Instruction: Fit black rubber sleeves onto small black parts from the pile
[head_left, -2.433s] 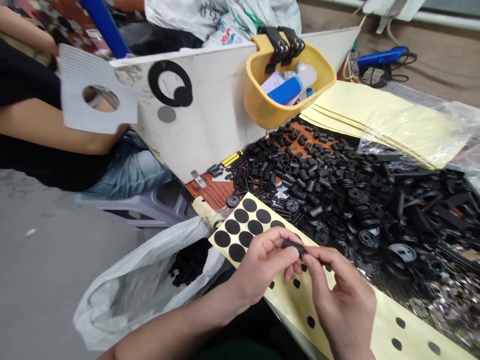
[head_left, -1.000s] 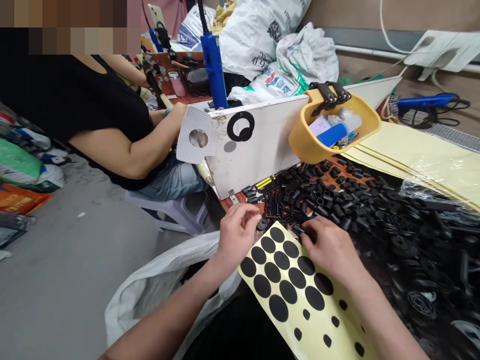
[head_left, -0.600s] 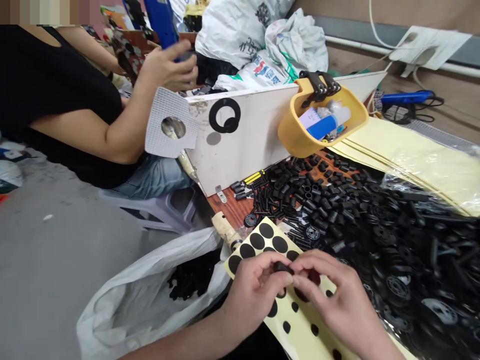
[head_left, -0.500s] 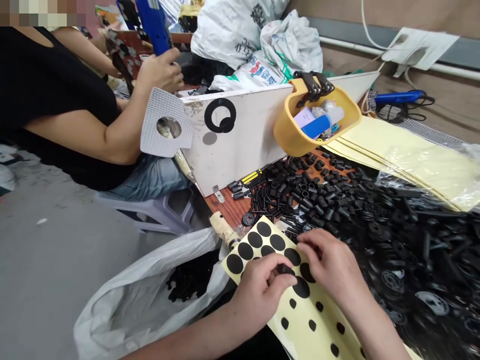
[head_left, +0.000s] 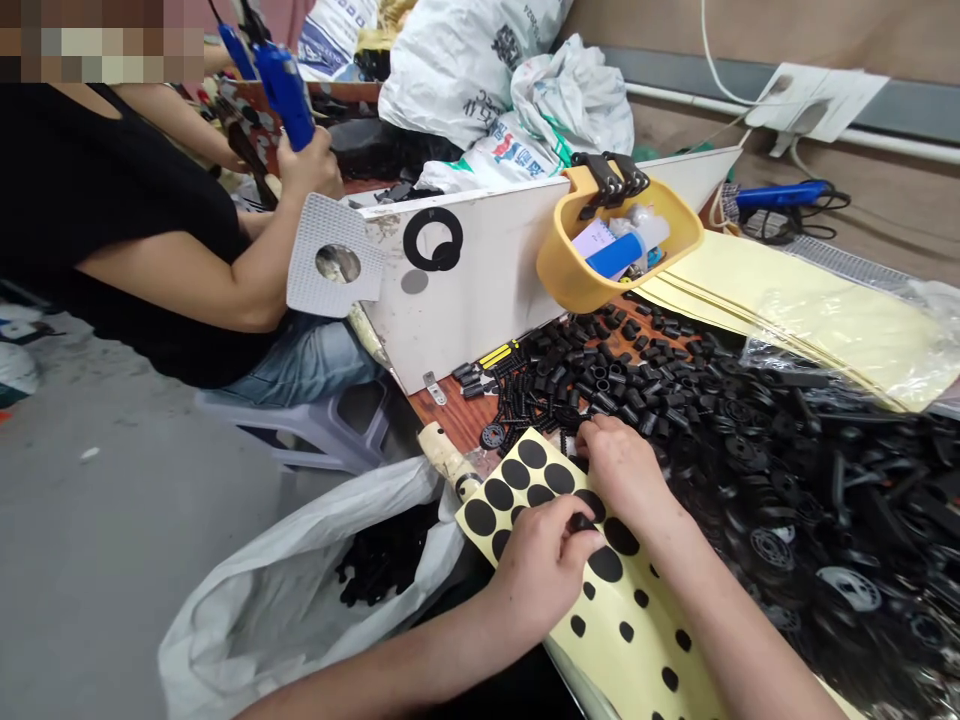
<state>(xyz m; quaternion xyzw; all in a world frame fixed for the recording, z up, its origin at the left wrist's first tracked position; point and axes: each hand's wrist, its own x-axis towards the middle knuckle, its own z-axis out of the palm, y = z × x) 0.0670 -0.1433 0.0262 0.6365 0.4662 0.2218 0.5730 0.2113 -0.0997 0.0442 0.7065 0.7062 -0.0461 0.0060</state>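
Note:
My left hand (head_left: pixel 544 565) is closed in a pinch around a small black plastic part (head_left: pixel 580 522). It rests over a pale yellow sheet (head_left: pixel 577 655) of round black stickers (head_left: pixel 605 564); small black dots fill the lower part of the sheet. My right hand (head_left: pixel 622 465) reaches past the sheet's far edge to the small black ribbed pieces (head_left: pixel 517 398) at the near side of the pile. Its fingers are curled together, and whatever lies at their tips is hidden.
Loose black plastic parts (head_left: pixel 750 470) cover the table on the right. A yellow bin (head_left: pixel 559 265) hangs on a white divider board (head_left: pixel 495 270). Below left, an open white sack (head_left: pixel 247 610) holds black pieces. Beyond the board, a seated co-worker (head_left: pixel 150 240) holds a blue tool (head_left: pixel 283 95).
My right hand has moved forward, off the stickers and onto the black pieces beyond the sheet. My left hand keeps its pinch on the small part. The co-worker's blue tool has shifted left and down.

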